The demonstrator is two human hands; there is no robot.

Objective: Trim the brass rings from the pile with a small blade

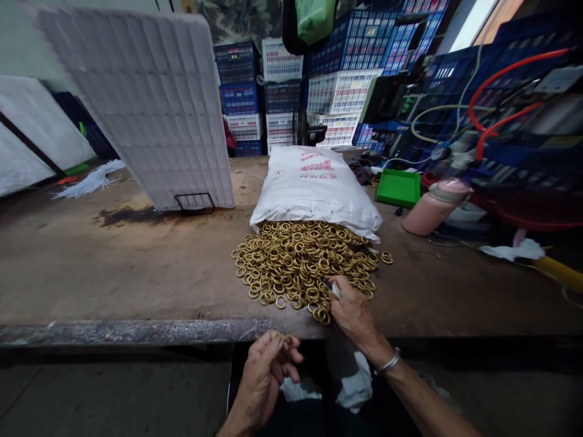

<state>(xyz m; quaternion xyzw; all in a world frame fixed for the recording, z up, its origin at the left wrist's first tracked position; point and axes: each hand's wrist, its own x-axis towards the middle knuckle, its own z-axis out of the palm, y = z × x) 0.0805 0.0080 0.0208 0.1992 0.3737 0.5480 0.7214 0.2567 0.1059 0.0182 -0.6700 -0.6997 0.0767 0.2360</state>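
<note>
A heap of brass-coloured rings (298, 258) spills from the mouth of a white woven sack (314, 188) onto the wooden table. My left hand (268, 367) is just off the table's front edge, thumb and fingertips pinched on what looks like a brass ring (288, 341), mostly covered by the fingers. At the front right of the heap, my right hand (355, 312) grips a small tool with a pale body and a dark end (336, 289); its exact kind is unclear. A bracelet circles the right wrist.
A padded white panel (155, 103) stands on the table at left, beside a dark stain. On the right are a green tray (398, 188), a pink bottle (435, 206) and red hoses (510, 79). Stacked plastic crates (344, 91) line the back.
</note>
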